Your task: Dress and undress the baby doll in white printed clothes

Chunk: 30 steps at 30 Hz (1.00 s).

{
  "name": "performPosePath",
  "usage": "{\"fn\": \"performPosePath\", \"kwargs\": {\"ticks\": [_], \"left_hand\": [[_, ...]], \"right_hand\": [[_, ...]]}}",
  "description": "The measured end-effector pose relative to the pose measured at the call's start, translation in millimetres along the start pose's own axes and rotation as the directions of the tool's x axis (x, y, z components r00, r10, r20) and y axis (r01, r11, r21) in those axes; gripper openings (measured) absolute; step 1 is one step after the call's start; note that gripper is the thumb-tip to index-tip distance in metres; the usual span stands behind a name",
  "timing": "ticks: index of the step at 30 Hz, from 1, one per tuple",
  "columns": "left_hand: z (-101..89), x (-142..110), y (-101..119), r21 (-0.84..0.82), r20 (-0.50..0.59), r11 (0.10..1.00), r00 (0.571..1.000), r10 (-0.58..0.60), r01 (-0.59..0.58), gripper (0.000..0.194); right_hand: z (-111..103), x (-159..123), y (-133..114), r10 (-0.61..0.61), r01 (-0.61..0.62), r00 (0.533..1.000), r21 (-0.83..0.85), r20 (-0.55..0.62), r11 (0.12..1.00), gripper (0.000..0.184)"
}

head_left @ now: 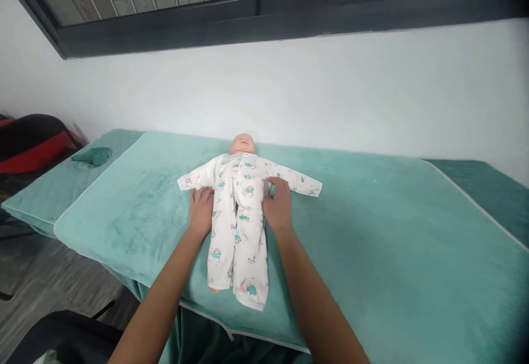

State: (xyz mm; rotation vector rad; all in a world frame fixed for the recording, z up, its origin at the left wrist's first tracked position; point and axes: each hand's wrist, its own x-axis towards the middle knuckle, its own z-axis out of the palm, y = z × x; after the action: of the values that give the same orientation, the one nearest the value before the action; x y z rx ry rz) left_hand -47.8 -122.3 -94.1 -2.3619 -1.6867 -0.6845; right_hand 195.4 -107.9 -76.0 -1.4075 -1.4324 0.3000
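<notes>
A baby doll (242, 144) lies on its back, its head towards the wall. It wears a white romper (248, 190) with small teal and pink prints, the sleeves spread to both sides. The romper's front has a slit running down between the legs, and a bit of the doll's foot shows at the left leg's end. My left hand (201, 210) rests against the romper's left side below the sleeve, fingers extended. On the opposite side, my right hand (278, 204) has its fingers bent and seems to pinch the romper's edge under the other sleeve.
The doll lies on a bed with a teal plush cover (372, 231), pushed against a white wall (330, 88). A face hole (93, 156) is at its left end. A dark-framed window (248, 11) is above. A black and red chair (37, 149) stands left.
</notes>
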Motion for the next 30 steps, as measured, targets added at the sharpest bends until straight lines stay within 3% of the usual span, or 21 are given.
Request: {"fn": "performPosePath", "kwargs": {"ticks": [5,8,13,19,24,30], "left_hand": [[-11.3,-9,8,-0.059,0.161,0.976,0.963,0.218,-0.211,0.045],[-17.1,-11,12,-0.126,0.219,0.949,0.924,0.312,-0.291,0.049],[-14.7,-10,13,-0.177,0.202,0.957,0.943,0.266,-0.231,0.045],[-7.7,-8,11,-0.176,0.144,0.972,0.973,0.182,-0.155,0.033],[-6.9,-7,6,-0.129,0.116,0.981,0.980,0.158,-0.143,0.029],[-5.6,-14,-2,-0.148,0.011,0.973,0.983,0.182,-0.179,0.024]], "right_hand": [[-35,-68,6,0.065,-0.007,0.971,-0.246,0.228,0.969,0.033],[-46,-89,-1,0.076,0.012,0.964,-0.328,0.254,0.945,0.029],[-39,-73,-9,0.096,0.033,0.961,-0.449,0.260,0.893,0.014],[-25,-45,-14,0.139,0.044,0.926,-0.464,0.352,0.885,0.017],[-37,-65,-21,0.149,0.018,0.910,-0.396,0.386,0.918,0.016],[-47,-88,-28,0.215,-0.078,0.936,-0.431,0.279,0.899,0.022]]}}
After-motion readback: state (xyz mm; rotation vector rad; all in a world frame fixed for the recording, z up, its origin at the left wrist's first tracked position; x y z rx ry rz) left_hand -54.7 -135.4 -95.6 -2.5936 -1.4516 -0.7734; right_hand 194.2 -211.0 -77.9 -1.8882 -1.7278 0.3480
